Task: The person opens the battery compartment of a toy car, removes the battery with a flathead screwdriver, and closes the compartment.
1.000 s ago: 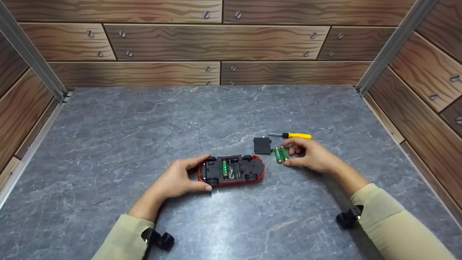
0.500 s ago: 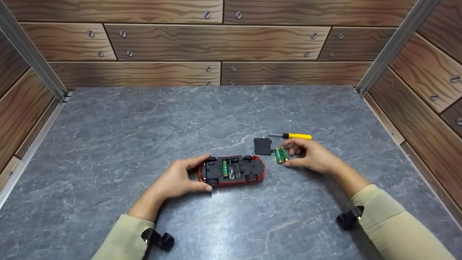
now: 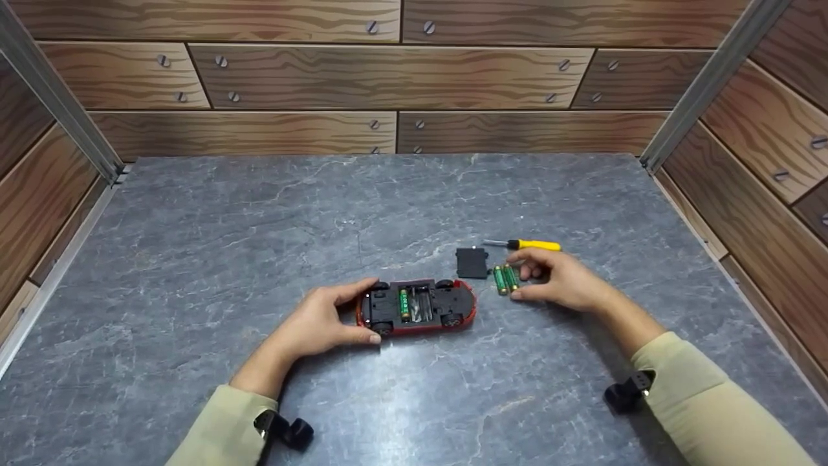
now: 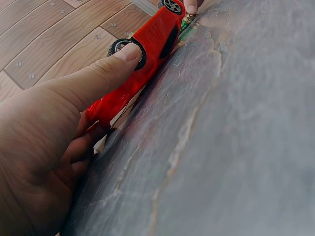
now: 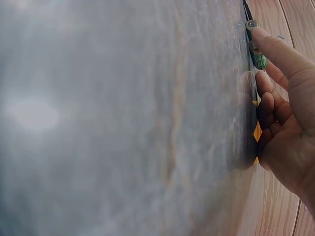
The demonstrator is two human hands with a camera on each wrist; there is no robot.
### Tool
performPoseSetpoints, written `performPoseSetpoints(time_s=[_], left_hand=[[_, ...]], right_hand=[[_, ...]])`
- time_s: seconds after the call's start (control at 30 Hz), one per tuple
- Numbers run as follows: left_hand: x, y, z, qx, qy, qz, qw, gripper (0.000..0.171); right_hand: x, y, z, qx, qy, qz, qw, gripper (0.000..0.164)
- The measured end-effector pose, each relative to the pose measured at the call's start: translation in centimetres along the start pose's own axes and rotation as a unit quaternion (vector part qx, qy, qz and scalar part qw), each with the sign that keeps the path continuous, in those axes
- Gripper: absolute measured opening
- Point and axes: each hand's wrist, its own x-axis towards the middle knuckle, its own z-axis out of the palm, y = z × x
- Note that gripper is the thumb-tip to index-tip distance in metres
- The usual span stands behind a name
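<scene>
Toy car (image 3: 441, 302), lying upside down near the middle of the tabletop (image 3: 259, 220), its length running left to right. The underside faces up, presumably so that the open compartment (image 3: 423, 305) can be reached from above. Of the two hands I follow from my remote station, the left hand (image 3: 321, 321) grips the car's left end, opened about as wide as the body, thumb against the near wheel (image 4: 118, 47); I take this hold as steadying. The right hand (image 3: 561, 278), partly closed, appears to pinch the right loose battery (image 3: 510, 277) end to end between thumb and index finger; how firmly, I cannot tell. The left loose battery (image 3: 500, 281) lies parallel beside it. A seated battery (image 3: 405, 304) fills the compartment's left part. Beyond the car's right end lie the cover (image 3: 472, 263) and, farther right, the screwdriver (image 3: 538, 245), probably placed to stay within reach. Materials: glossy red shell, rounded at right; matt black chassis; shiny green cylinders; squarish black cover, seemingly plastic; slim metal shaft, yellow handle; grey tabletop with stone-like veining.
</scene>
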Motion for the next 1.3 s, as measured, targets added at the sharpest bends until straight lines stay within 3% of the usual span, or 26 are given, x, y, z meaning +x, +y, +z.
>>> performPoseSetpoints(time_s=[0.53, 0.77, 0.9, 1.03, 1.3], left_hand=[[0.0, 0.0, 0.0, -0.004, -0.001, 0.003, 1.0000, 0.098], [0.0, 0.0, 0.0, -0.013, -0.001, 0.000, 0.9999, 0.097], [0.0, 0.0, 0.0, -0.006, -0.002, -0.008, 1.0000, 0.099], [0.0, 0.0, -0.1, -0.004, -0.001, -0.009, 0.9999, 0.099], [0.0, 0.1, 0.0, -0.007, -0.001, -0.010, 0.9999, 0.099]], right_hand=[[-0.2, 0.4, -0.1, 0.091, 0.019, -0.013, 0.996, 0.054], [-0.4, -0.3, -0.6, 0.133, 0.059, 0.007, 0.989, 0.044], [-0.2, -2.0, -0.9, 0.132, 0.075, 0.006, 0.988, 0.041], [0.1, -4.5, -0.8, 0.111, 0.083, -0.021, 0.990, 0.039], [1.0, -9.8, 1.9, 0.064, 0.059, -0.095, 0.992, 0.041]])
